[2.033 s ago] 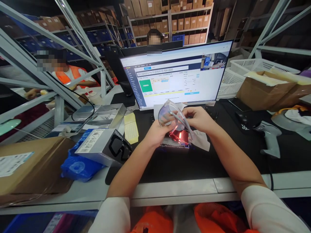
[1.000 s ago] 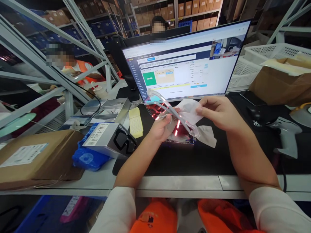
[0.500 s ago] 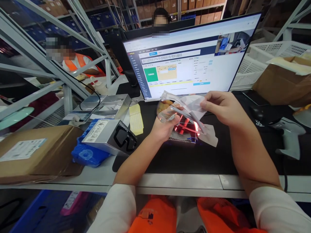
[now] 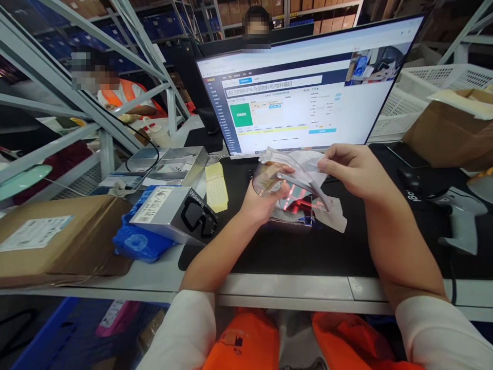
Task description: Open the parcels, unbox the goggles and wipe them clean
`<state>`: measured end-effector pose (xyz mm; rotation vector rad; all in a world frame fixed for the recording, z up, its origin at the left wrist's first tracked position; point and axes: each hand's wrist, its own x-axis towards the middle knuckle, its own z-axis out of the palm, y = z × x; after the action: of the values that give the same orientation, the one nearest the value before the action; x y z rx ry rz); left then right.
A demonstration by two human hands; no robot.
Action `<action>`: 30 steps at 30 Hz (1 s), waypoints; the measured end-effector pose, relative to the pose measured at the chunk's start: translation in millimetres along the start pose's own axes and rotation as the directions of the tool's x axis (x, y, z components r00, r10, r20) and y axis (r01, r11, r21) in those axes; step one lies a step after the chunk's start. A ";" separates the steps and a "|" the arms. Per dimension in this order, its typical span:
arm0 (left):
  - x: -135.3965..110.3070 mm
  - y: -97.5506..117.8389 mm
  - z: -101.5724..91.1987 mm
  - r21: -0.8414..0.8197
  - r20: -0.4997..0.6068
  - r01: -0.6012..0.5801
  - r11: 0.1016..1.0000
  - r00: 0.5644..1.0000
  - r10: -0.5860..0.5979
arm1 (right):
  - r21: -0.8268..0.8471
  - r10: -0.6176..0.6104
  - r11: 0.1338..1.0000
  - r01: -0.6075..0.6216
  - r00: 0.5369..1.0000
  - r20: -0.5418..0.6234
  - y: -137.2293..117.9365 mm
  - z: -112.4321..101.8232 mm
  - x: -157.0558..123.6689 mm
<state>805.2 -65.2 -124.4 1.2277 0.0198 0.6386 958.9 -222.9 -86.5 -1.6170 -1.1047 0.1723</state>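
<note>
In front of the monitor, my left hand (image 4: 265, 198) is closed around sunglasses (image 4: 295, 198) with a red mirrored shield lens. Fingers show through the clear part of the lens at its left end. A thin, translucent white wrapper (image 4: 308, 162) lies along the upper side of the glasses, and a flap of it hangs at the right. With thumb and forefinger, my right hand (image 4: 344, 167) pinches the wrapper's upper right edge. To the left sits a silver box (image 4: 165, 218) printed with black eyewear, leaning on a blue plastic bag (image 4: 140, 244).
Behind my hands stands a monitor (image 4: 281, 97). A cardboard box (image 4: 92, 241), open silver box (image 4: 194, 167) and yellow slips (image 4: 216, 187) lie left. On the right are a scanner (image 4: 464, 216), a mouse (image 4: 409, 180) and a brown paper bag (image 4: 442, 133). Two people sit beyond.
The glasses in my left hand have turned slightly and shifted a little right, and the red reflection is smaller. My right hand keeps its pinch on the wrapper, almost in place.
</note>
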 end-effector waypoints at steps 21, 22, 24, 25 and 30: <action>1.8 -1.7 15.3 -0.342 0.033 0.289 0.894 0.955 -0.296 | 0.044 0.012 0.999 -0.013 1.000 0.017 -1.9 1.2 1.6; 1.5 -3.0 13.9 -0.339 0.045 0.284 0.897 0.957 -0.286 | 0.044 0.014 0.999 -0.015 1.000 0.017 -2.0 1.2 1.5; 0.2 -5.3 11.3 -0.334 0.075 0.273 0.902 0.962 -0.264 | 0.043 0.018 0.999 -0.018 1.000 0.020 -2.1 1.0 1.3; -0.7 -5.9 10.5 -0.332 0.091 0.272 0.903 0.962 -0.256 | 0.042 0.020 0.999 -0.020 1.000 0.021 -2.1 1.1 1.3; -5.0 -4.5 10.2 -0.321 0.141 0.270 0.908 0.961 -0.237 | 0.043 0.036 0.998 -0.036 0.999 0.023 -3.2 2.4 1.3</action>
<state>806.5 -77.2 -126.3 0.9022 -0.0122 0.3345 956.3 -220.5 -84.2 -1.6008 -1.0820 0.2364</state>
